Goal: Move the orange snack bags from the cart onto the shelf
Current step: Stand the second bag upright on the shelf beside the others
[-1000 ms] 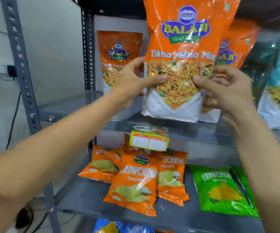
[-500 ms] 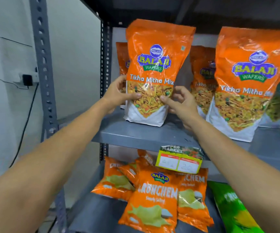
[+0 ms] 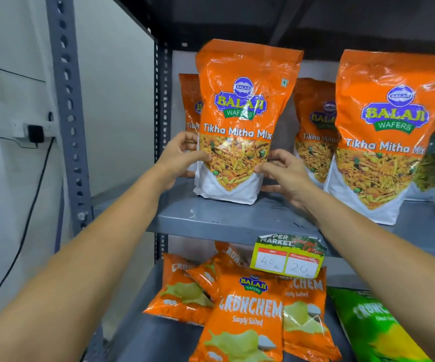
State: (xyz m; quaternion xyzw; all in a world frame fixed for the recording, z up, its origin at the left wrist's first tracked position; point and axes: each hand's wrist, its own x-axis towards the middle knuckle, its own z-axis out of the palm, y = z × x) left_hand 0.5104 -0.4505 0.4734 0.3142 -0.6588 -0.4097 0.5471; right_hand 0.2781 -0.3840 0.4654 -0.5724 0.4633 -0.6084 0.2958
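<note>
An orange Tikha Mitha Mix bag (image 3: 239,105) stands upright on the grey upper shelf (image 3: 224,218). My left hand (image 3: 182,155) grips its left edge and my right hand (image 3: 281,171) grips its lower right edge. A second orange bag (image 3: 386,131) of the same kind stands to the right. Two more orange bags (image 3: 313,131) stand behind, one partly hidden behind the held bag. The cart is out of view.
Small orange Crunchem packets (image 3: 245,317) and a green packet (image 3: 373,327) lie on the lower shelf. A yellow price tag (image 3: 287,259) hangs from the upper shelf's front edge. A perforated grey upright (image 3: 67,113) stands at left, with a wall socket and cable (image 3: 33,131) beside it.
The bag came down from in front of my face and was set on the upper shelf at the left. Over the last half second it has barely shifted; both hands stay on it.
</note>
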